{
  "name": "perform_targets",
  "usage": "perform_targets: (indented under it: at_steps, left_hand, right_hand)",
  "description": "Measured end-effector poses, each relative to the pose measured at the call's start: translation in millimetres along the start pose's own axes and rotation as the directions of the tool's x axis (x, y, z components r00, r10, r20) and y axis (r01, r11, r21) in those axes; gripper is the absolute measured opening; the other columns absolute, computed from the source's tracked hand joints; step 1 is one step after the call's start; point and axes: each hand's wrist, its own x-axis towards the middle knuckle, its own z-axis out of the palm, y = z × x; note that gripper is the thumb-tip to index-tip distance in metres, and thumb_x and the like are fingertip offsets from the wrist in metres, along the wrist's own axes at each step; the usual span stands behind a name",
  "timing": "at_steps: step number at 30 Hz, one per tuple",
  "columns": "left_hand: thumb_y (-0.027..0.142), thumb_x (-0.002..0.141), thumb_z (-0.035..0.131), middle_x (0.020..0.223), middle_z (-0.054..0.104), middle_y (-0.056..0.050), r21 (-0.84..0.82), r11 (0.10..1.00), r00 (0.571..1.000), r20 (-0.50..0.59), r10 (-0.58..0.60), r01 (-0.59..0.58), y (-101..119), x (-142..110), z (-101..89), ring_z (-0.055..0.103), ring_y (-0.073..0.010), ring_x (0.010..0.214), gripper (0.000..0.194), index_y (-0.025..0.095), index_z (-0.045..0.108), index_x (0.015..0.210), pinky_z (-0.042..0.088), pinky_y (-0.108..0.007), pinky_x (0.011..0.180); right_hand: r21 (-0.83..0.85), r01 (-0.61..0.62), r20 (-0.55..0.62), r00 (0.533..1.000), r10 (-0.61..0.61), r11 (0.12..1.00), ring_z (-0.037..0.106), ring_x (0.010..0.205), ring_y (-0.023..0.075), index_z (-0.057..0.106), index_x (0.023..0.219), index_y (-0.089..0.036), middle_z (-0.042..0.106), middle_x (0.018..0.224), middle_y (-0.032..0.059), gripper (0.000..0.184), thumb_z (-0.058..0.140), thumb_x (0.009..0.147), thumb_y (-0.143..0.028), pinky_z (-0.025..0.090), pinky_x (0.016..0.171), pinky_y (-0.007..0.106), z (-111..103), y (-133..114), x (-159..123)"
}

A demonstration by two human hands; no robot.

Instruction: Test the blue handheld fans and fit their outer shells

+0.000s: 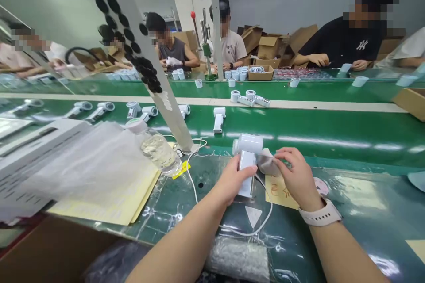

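My left hand (233,180) is closed round the handle of a white handheld fan (248,152), holding it upright over the green work mat. My right hand (295,173) pinches a small grey-white cloth (267,162) against the right side of the fan's handle. A white watch sits on my right wrist. A white cable (262,225) loops on the mat below the fan.
A clear plastic bottle (158,150) lies on its side to the left, by yellow papers (109,212) and a stack of clear bags (66,159). Several white fans (218,119) lie on the green conveyor. Other people work across the belt among cardboard boxes (260,73). A slanted metal post (156,75) stands ahead.
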Motion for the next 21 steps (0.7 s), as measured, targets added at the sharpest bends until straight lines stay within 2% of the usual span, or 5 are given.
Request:
perform_targets:
  at_steps: [3,5,9,13,21]
  left_hand:
    - [0.028,0.068,0.072,0.097,0.066,-0.006,0.139,0.989,0.997,0.071,0.039,-0.048,-1.6,-8.5,8.2,0.059,-0.0238,0.094,0.032,0.019,0.065,0.098,0.044,-0.033,0.081]
    - [0.028,0.07,0.068,0.099,0.066,-0.006,0.182,0.983,0.991,0.134,0.007,-0.031,-2.0,-15.1,12.7,0.059,-0.0246,0.093,0.033,0.018,0.063,0.101,0.045,-0.035,0.081]
    - [0.033,0.073,0.068,0.116,0.062,-0.012,0.318,0.946,0.985,0.172,0.002,-0.058,-1.5,-23.6,15.9,0.058,-0.0289,0.105,0.048,0.017,0.057,0.117,0.046,-0.042,0.091]
    - [0.034,0.071,0.071,0.119,0.058,-0.014,0.464,0.881,0.987,0.162,0.012,-0.087,-2.5,-23.7,12.7,0.055,-0.0319,0.108,0.048,0.017,0.057,0.115,0.044,-0.048,0.097]
    - [0.032,0.076,0.071,0.11,0.065,-0.011,0.241,0.969,0.949,0.315,-0.028,-0.051,0.2,-21.1,7.5,0.059,-0.0288,0.102,0.045,0.017,0.059,0.116,0.047,-0.042,0.087]
  right_hand:
    - [0.292,0.176,-0.283,0.955,-0.091,0.94,0.059,0.112,0.0284,0.067,0.09,-0.024,0.059,0.113,0.0108,0.014,0.056,0.093,-0.032,0.049,0.093,0.046,4.7,-20.6,-9.5]
    - [0.381,0.219,-0.33,0.94,-0.089,0.898,0.057,0.116,0.0295,0.067,0.096,-0.025,0.058,0.119,0.01,0.013,0.06,0.091,-0.035,0.047,0.096,0.05,8.9,-30.5,-14.1]
    - [0.583,0.018,-0.109,0.992,0.057,0.812,0.056,0.119,0.0294,0.051,0.131,-0.027,0.056,0.13,0.0112,0.049,0.064,0.088,-0.047,0.047,0.098,0.049,10.2,-30.4,-14.7]
    - [0.65,-0.175,0.167,0.982,0.087,0.74,0.064,0.09,0.0249,0.048,0.133,-0.023,0.064,0.113,0.0099,0.062,0.067,0.084,-0.056,0.055,0.079,0.04,1.3,-22.1,-10.5]
    - [0.535,-0.154,0.314,0.949,-0.026,0.831,0.059,0.116,0.031,0.035,0.147,-0.021,0.055,0.137,0.0149,0.068,0.058,0.091,-0.053,0.048,0.1,0.048,-17.1,-18.2,-9.4]
